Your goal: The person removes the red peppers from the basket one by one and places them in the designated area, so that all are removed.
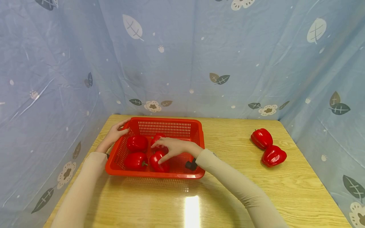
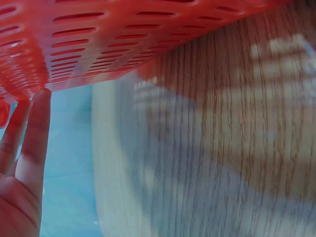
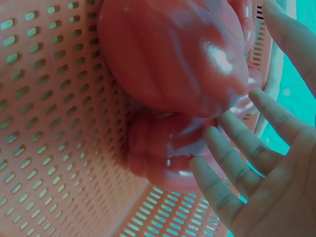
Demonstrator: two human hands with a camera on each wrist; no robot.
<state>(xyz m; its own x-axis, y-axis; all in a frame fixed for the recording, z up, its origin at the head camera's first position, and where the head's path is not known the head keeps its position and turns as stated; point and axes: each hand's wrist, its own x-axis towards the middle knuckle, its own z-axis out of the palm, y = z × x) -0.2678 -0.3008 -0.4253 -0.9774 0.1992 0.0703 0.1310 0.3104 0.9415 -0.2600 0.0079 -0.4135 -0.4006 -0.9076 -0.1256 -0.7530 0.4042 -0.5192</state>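
A red plastic basket (image 1: pixel 196 136) with slotted walls holds several red bell peppers, such as the back left one (image 1: pixel 137 143) and the front left one (image 1: pixel 135 161). My left hand (image 1: pixel 114 135) holds its left rim near the back corner, thumb over the rim; in the left wrist view, fingers (image 2: pixel 37 143) reach along the outer wall. Inside the basket, my right hand (image 1: pixel 174 147) hovers with spread fingers over the front right pepper (image 1: pixel 157 165). In the right wrist view, a large pepper (image 3: pixel 168 54) lies just beyond the fingertips and nothing is gripped.
Two more red bell peppers, one behind (image 1: pixel 261 138) and one in front (image 1: pixel 273 156), lie together on the right of the wooden table (image 1: pixel 228 139). A blue patterned curtain (image 1: pixel 176 63) surrounds the table's back and sides. A black wrist mount (image 1: pixel 191 164) shows beneath my right wrist.
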